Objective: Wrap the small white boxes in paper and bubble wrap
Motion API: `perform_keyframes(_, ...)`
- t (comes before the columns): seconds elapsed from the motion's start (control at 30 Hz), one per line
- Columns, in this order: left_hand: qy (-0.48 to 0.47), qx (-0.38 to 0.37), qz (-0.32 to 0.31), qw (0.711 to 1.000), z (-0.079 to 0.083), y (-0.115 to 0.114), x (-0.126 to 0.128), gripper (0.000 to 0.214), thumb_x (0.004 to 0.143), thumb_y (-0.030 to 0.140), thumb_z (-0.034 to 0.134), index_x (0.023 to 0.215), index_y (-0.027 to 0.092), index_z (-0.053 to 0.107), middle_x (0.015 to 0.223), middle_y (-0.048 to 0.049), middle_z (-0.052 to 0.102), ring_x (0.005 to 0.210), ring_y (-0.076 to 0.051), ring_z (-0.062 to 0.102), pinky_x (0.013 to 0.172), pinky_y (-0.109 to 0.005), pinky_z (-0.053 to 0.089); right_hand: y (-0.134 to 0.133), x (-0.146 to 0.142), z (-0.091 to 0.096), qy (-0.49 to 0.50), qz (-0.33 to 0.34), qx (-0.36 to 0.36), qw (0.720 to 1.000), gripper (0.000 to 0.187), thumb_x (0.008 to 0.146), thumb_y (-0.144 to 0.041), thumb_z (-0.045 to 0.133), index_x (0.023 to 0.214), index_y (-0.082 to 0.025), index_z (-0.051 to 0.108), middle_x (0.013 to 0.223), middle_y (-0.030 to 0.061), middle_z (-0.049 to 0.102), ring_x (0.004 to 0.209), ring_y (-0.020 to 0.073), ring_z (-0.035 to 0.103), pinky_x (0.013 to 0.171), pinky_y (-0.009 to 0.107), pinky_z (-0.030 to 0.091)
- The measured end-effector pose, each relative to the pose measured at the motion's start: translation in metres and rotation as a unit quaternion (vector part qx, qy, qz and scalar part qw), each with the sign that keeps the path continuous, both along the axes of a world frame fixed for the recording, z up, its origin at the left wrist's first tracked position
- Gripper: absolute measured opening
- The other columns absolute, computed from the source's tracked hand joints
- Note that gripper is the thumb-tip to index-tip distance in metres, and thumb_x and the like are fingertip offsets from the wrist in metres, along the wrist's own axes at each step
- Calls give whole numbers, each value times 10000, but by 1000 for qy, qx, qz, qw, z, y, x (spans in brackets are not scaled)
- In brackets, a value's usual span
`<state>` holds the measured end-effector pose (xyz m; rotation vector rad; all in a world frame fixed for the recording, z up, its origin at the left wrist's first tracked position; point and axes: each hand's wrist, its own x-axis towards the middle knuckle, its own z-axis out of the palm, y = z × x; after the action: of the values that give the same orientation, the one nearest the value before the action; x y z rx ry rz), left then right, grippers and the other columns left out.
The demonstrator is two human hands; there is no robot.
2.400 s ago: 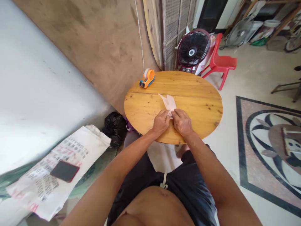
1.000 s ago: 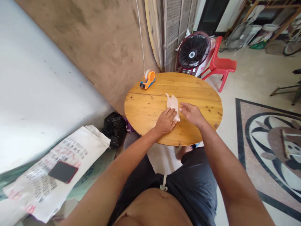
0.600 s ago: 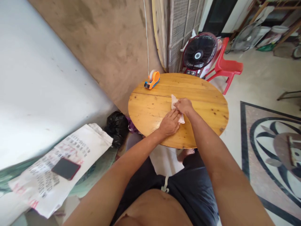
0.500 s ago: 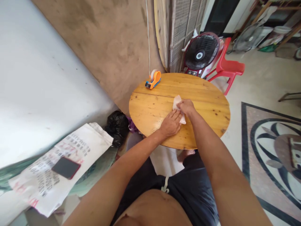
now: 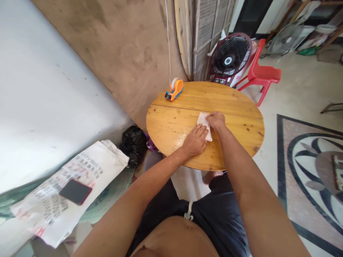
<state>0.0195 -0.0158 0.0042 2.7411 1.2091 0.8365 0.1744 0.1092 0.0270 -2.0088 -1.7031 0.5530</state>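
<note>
- Nearest to me, low and well to the left of my fingers, a printed white sack [image 5: 50, 203] lies on the floor with a dark phone [image 5: 75, 191] on top. A black bag [image 5: 133, 144] sits past it, by the bench edge.
- My left hand [image 5: 195, 141] lies flat on the round wooden bench [image 5: 166, 121]. Its fingers [image 5: 203, 131] are straight and close together, pressing down the near end of the white folded sheet [image 5: 203, 118].
- My right hand [image 5: 217, 121] is just beyond, fingers [image 5: 210, 118] bent onto the sheet's far right part. I cannot tell whether they pinch it or only press.
- The sheet lies flat under both sets of fingers.
- Well beyond my fingers, to the left, an orange tape dispenser [image 5: 174, 89] stands at the bench's far edge.
- Farther off, a fan [image 5: 229, 59] and a red chair [image 5: 261, 75].
</note>
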Motion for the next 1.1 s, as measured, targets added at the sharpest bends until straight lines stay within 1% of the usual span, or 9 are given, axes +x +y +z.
perform_keyframes(0.13,0,-2,-2,1000,2,1,0,513,933,258,498,1394,34,508,1508,-243,514,1496,-361,403,1231,-554,379,-3,1,7,-54,-47,-23,997,162,824,-277,704,936,-183,774,1019,110,781,1012,268,716,919,334,537)
perform_keyframes(0.27,5,6,-5,1000,5,3,-1,517,919,252,517,1375,8,523,1485,-243,528,1467,-365,435,1243,-511,370,-6,-1,14,-77,-37,-25,996,236,835,-308,726,1014,-163,776,1061,122,782,1048,264,715,940,327,530)
perform_keyframes(0.37,7,-2,-6,1000,7,3,-2,512,914,255,522,1369,21,527,1484,-243,529,1461,-362,442,1236,-517,377,-5,-1,16,-93,-26,-38,995,320,842,-346,741,1096,-153,760,1106,128,776,1069,258,711,952,329,530)
perform_keyframes(0.5,-1,-5,-10,1000,7,3,-3,510,916,265,513,1370,35,525,1491,-240,523,1459,-359,444,1231,-527,381,3,-2,19,-118,6,-70,991,400,828,-406,768,1156,-178,746,1156,108,764,1093,255,706,954,330,537)
perform_keyframes(0.6,-8,-8,-9,1000,5,4,-3,502,918,265,507,1375,56,522,1496,-228,523,1460,-354,444,1226,-535,386,13,-3,23,-162,32,-99,981,455,808,-444,791,1162,-162,746,1169,128,751,1121,281,700,970,357,538)
perform_keyframes(0.77,-7,-12,-12,1000,5,5,-4,486,929,255,489,1372,59,527,1499,-230,525,1458,-349,448,1220,-536,392,33,-2,24,-198,54,-133,970,496,723,-489,856,1054,-131,768,1089,162,759,1066,314,714,934,413,558)
perform_keyframes(0.97,-5,-23,-10,1000,5,5,-4,466,952,245,462,1381,74,528,1512,-229,517,1476,-333,432,1218,-541,388,47,-2,19,-206,90,-122,967,160,707,-297,843,716,-186,729,896,109,740,1089,319,692,958,433,528)
perform_keyframes(1.03,-7,-24,-8,1000,5,5,-4,467,952,243,460,1386,83,526,1518,-223,514,1479,-333,427,1216,-545,386,46,0,17,-160,71,-113,978,152,680,-210,825,625,-201,684,832,90,724,1109,327,679,967,441,522)
perform_keyframes(1.1,-5,-26,-8,1000,6,4,-4,475,943,239,474,1387,78,524,1521,-220,510,1484,-333,418,1222,-537,381,44,4,14,-34,62,-75,995,182,667,-167,808,583,-204,651,754,73,705,1056,318,690,928,453,541)
